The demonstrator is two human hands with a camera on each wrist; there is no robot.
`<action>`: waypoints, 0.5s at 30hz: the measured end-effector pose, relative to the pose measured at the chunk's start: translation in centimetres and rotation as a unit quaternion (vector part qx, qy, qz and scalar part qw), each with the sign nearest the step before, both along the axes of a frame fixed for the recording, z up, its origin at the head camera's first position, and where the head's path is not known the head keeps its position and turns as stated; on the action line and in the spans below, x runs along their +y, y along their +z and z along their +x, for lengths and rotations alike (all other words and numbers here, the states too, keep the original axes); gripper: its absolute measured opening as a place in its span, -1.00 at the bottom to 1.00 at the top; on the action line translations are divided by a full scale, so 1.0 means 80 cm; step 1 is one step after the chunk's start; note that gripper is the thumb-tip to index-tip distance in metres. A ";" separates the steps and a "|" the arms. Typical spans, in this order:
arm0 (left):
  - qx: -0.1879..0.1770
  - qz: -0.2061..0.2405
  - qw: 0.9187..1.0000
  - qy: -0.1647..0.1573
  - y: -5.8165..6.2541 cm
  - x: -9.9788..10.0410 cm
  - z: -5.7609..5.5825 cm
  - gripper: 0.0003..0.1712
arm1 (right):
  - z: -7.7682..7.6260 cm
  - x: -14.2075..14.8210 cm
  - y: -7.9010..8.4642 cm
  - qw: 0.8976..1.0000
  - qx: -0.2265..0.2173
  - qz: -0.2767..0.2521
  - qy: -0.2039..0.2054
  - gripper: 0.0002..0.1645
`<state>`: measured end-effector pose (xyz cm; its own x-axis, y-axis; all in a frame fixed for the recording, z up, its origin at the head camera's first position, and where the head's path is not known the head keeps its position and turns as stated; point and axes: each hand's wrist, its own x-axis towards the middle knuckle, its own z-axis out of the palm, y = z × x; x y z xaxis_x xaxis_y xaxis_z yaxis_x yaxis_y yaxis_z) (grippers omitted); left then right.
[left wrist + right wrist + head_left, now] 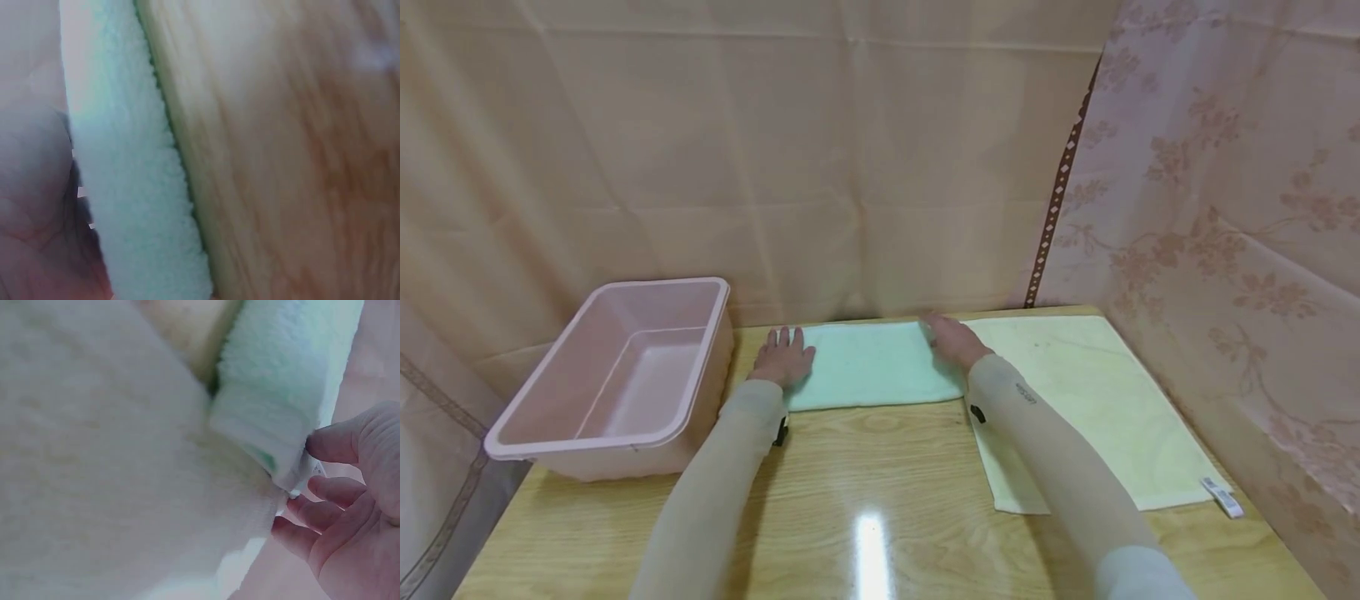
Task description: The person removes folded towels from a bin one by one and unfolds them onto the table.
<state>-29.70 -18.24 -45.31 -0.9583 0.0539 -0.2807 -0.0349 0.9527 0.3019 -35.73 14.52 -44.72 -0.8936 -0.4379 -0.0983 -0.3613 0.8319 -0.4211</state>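
A folded mint-green towel (872,367) lies lengthwise along the back of the table. My left hand (783,357) rests on its left end with the fingers spread. In the left wrist view, the towel's fluffy side (137,187) runs beside that palm (34,206). At the right end is my right hand (957,340), its fingers reaching toward the far corner. The right wrist view has the right thumb (334,442) right at the mint towel's folded end (269,434), with the other fingers slightly bent below it. A pale yellow towel (1082,400) lies spread out beneath the right arm.
A pink plastic basin (707,367) stands at the left of the wooden table (850,475). Beige curtain (790,167) hangs directly behind the table, and a floral curtain (1240,250) borders the right side. A white label (1222,497) sticks out from the yellow towel's near right corner.
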 end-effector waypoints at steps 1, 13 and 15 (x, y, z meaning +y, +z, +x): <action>0.000 -0.001 1.000 0.000 0.000 0.000 0.000 -0.21 | 0.000 0.000 0.001 1.000 0.000 0.001 -0.003 -0.22; -0.001 0.013 1.000 0.015 0.002 0.003 0.002 -0.21 | -0.005 -0.005 0.001 0.999 0.041 0.024 -0.003 -0.30; 0.006 0.002 1.000 0.012 0.002 0.003 0.001 -0.22 | -0.006 -0.004 -0.001 0.999 0.053 0.010 -0.003 -0.30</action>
<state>-29.62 -17.99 -45.16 -0.9626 0.0329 -0.2690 -0.0532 0.9504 0.3064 -36.22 14.17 -44.78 -0.9021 -0.4314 -0.0119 -0.3979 0.8422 -0.3638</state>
